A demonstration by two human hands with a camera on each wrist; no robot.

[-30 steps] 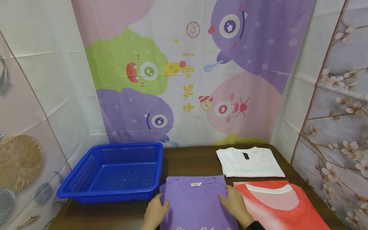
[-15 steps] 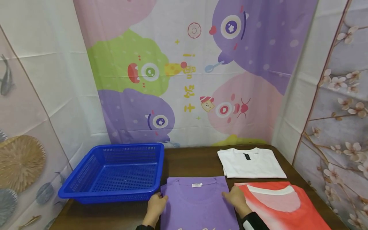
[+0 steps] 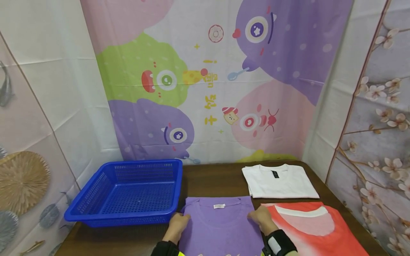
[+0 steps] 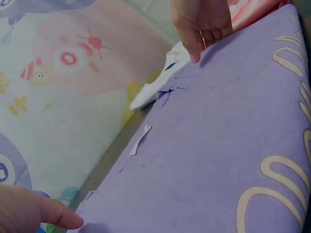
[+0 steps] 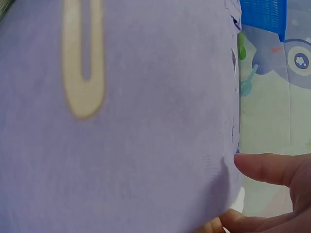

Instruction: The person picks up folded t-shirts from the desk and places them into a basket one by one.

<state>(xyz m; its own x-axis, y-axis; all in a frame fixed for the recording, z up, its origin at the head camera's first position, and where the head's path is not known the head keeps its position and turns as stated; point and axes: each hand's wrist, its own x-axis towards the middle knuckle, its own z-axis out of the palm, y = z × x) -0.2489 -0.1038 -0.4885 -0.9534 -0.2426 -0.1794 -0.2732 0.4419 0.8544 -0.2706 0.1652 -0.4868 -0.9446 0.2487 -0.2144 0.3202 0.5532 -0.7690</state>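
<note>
A folded purple T-shirt (image 3: 221,229) with a white neck label and cream lettering lies at the front middle of the table. My left hand (image 3: 178,224) holds its left edge, thumb on top; the other fingers are mostly hidden. On the opposite edge my right hand (image 3: 262,218) grips the cloth. In the right wrist view its thumb (image 5: 267,167) lies at the shirt's border, while fingertips curl in beneath the side. The left wrist view shows both hands at the shirt's two sides, with the label (image 4: 140,140) between them.
A blue plastic basket (image 3: 123,217) with perforated sides stands at the left, close to my left hand. Behind right lies a folded white T-shirt (image 3: 285,186). A red and white shirt (image 3: 339,231) lies right beside my right hand. Printed curtains (image 3: 211,142) border the brown table (image 3: 211,177).
The loose purple flap at the shirt's left edge no longer sticks out. My hands have closed in on the two side edges, their fingers more curled, and the wrist straps have come into view.
</note>
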